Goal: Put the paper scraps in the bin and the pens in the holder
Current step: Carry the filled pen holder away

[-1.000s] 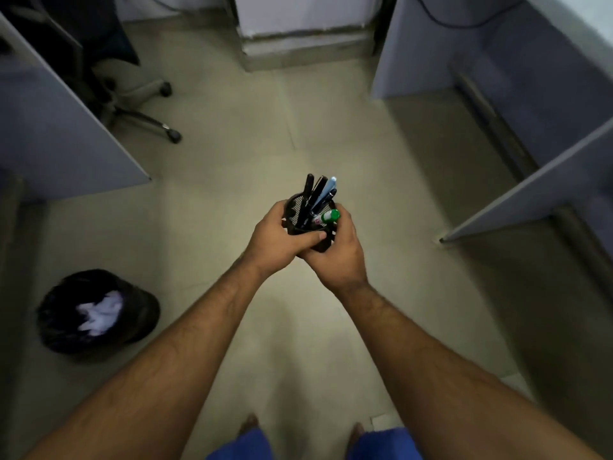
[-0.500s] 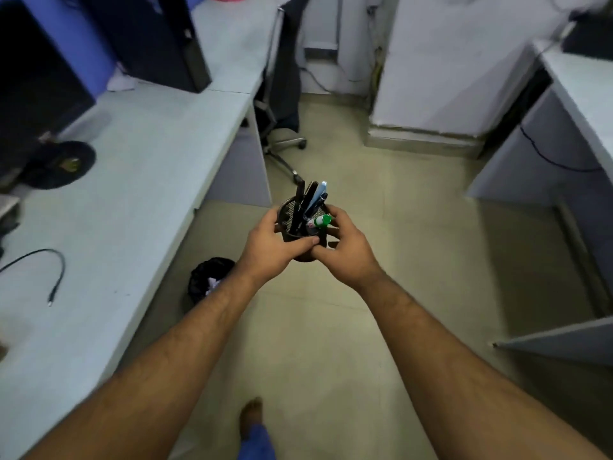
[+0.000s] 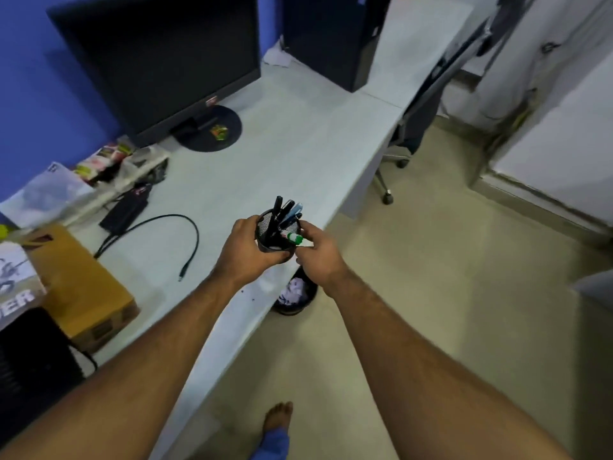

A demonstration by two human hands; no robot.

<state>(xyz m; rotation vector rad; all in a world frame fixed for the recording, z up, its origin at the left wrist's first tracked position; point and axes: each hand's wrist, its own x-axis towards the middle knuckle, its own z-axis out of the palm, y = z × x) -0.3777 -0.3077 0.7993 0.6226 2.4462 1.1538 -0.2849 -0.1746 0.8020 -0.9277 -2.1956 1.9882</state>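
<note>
A black mesh pen holder (image 3: 273, 239) hangs above the desk's front edge, gripped on its left side by my left hand (image 3: 245, 250). My right hand (image 3: 320, 254) touches its right side, fingers curled at the rim. Several pens (image 3: 287, 210) stand in it, dark ones and a light blue one, plus a green-capped marker (image 3: 293, 238) leaning right. Below my hands, on the floor beside the desk, sits a black bin (image 3: 295, 293) with white paper scraps (image 3: 292, 290) inside, partly hidden by my right wrist.
The pale desk (image 3: 298, 134) carries a black monitor (image 3: 159, 61), a loose black cable (image 3: 149, 234), a brown cardboard box (image 3: 83, 287) and clutter at the left. A computer tower (image 3: 331, 38) stands at the back. An office chair (image 3: 408, 137) stands beyond the desk end. My bare foot (image 3: 277, 418) is on the floor.
The view has swung left from the floor to the desk. Both hands stayed on the holder and carried it over the desk's edge. The bin now lies under my hands.
</note>
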